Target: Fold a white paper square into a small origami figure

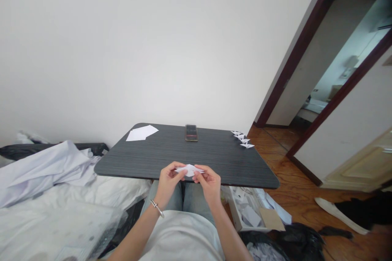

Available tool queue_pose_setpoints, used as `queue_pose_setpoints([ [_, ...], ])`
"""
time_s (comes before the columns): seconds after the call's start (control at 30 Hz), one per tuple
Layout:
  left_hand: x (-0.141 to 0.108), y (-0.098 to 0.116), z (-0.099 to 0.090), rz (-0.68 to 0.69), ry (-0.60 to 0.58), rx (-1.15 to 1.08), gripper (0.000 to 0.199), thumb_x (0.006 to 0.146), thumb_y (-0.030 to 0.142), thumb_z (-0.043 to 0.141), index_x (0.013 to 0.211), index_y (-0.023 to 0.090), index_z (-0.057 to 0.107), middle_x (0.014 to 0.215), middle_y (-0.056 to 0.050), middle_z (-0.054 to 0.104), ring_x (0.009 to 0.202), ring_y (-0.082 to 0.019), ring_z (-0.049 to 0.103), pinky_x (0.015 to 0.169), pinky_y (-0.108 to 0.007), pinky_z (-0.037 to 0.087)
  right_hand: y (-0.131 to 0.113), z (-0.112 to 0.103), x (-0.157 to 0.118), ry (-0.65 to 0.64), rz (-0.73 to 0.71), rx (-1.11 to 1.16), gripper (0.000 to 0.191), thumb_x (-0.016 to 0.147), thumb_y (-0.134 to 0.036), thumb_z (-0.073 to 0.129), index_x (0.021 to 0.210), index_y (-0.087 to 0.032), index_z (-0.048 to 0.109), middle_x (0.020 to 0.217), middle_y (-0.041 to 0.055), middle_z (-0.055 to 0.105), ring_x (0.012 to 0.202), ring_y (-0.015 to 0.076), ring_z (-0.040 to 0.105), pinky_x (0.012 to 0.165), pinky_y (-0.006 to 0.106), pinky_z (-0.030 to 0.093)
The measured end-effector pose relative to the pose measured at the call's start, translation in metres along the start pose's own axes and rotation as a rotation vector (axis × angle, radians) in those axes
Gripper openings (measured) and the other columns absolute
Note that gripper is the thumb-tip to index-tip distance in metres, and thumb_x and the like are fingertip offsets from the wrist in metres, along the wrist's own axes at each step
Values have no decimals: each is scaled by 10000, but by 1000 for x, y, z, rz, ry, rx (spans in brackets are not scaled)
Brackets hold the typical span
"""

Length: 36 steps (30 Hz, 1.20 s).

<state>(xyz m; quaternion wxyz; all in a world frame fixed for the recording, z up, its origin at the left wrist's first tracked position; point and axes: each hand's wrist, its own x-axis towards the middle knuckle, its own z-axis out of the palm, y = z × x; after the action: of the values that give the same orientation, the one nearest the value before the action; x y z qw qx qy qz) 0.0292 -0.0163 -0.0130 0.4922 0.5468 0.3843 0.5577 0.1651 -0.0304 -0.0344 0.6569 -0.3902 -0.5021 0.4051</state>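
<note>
White folded paper (190, 170) held b/w both hands, just over the near edge of the dark grey wood-grain table (223, 163). Logging from my remote head-cam feed: left hand (168, 183) grasps one end, thumb and fingers pinching; right hand (210, 185) grasps the other end the same way. Neither hand released, neither clenched to a fist. Metal bangle (157, 208) on L wrist. Below the hands: white T-shirt (180, 240) and pale jeans (192, 197), lap just under table edge.

Nearby, floor R of lap: open cardboard box (241, 212) w/ white paper scraps inside, black plastic bag (294, 244) beside it. L side: crumpled white fabric (45, 171) heaped on a black bag (24, 151).

Farther out on table: row of small folded paper shapes (243, 139) at R corner, two loose white paper sheets (141, 133) at L corner, phone (191, 132) mid far edge (screen too small to read). Beyond: wood floor (284, 142), dark-framed doorway (321, 61), white wall (122, 49).
</note>
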Motion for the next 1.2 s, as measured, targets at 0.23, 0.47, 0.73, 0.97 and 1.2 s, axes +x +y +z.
queue_pose_setpoints([
  [0.23, -1, 1, 1, -13, -29, -34, 168, 648, 239, 656, 737, 127, 568, 687, 14, 573, 528, -70, 497, 484, -173, 426, -1, -1, 0, 8, -4, 1, 129, 700, -236, 638, 794, -166, 583, 532, -25, 600, 466, 102, 569, 466, 197, 475],
  [0.47, -1, 1, 1, -28, -99, -27, 206, 649, 254, 648, 803, 124, 605, 741, -20, 598, 613, -114, 537, 502, -199, 448, -4, -3, 4, -25, 66, -4, 172, 676, -271, 657, 751, -162, 547, 563, -24, 596, 436, 94, 561, 435, 185, 453],
  [0.73, 0, -3, -2, -23, -138, -1, 182, 650, 260, 654, 743, 135, 559, 671, 3, 570, 607, -113, 533, 513, -199, 436, -4, -3, 4, -84, 121, -7, 163, 675, -276, 654, 718, -159, 549, 569, -23, 598, 426, 80, 549, 425, 168, 427],
  [0.97, 2, -3, -4, -46, -207, 23, 194, 671, 287, 634, 739, 120, 562, 651, -3, 564, 576, -104, 514, 508, -204, 425, -7, -2, 4, -103, 153, -19, 184, 658, -299, 662, 687, -161, 543, 555, -25, 593, 407, 86, 543, 402, 174, 413],
  [1.2, 1, -2, -4, -47, -222, -11, 203, 686, 299, 622, 744, 124, 539, 640, -2, 556, 578, -104, 515, 492, -195, 418, -7, -3, 5, -100, 143, -64, 167, 667, -288, 654, 709, -153, 566, 532, -15, 602, 457, 106, 564, 423, 183, 418],
])
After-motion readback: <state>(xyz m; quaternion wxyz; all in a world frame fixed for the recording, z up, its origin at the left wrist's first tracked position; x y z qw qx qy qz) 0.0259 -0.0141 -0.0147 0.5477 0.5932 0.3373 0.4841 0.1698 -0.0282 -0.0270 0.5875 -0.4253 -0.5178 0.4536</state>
